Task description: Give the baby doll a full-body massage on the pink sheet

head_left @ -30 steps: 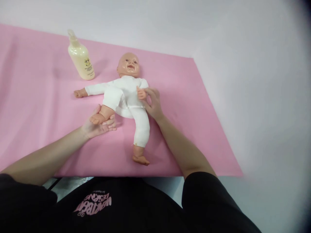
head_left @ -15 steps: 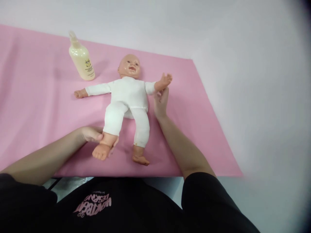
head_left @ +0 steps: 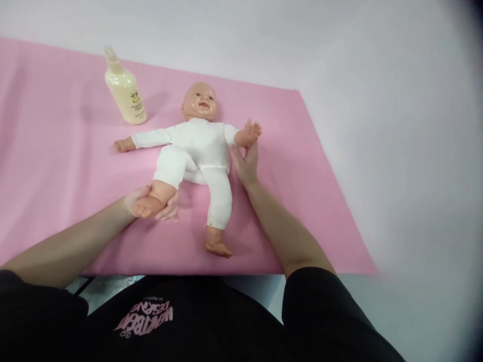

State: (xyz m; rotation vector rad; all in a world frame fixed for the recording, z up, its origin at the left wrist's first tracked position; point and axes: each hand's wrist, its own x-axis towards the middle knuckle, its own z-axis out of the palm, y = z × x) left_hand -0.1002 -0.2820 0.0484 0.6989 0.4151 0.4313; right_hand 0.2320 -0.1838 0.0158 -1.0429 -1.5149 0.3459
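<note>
A baby doll point(head_left: 199, 146) in a white suit lies on its back on a pink mat point(head_left: 68, 166), head pointing away from me. My left hand point(head_left: 145, 203) cups the doll's bare foot on my left, with that knee bent up toward the body. My right hand point(head_left: 246, 160) grips the doll's arm on my right at the wrist and holds it raised off the mat. The doll's other arm lies stretched out to the left, and its other leg lies straight toward me.
A cream lotion bottle point(head_left: 124, 90) with a pump top stands on the mat at the back left, beyond the doll's outstretched arm. The mat lies on a white table point(head_left: 396, 151), which continues to the right and behind.
My left hand pulled the doll's leg out straight, then pushed it back into a bend. My right hand swung the doll's arm from its chest outward and has now drawn it slightly inward.
</note>
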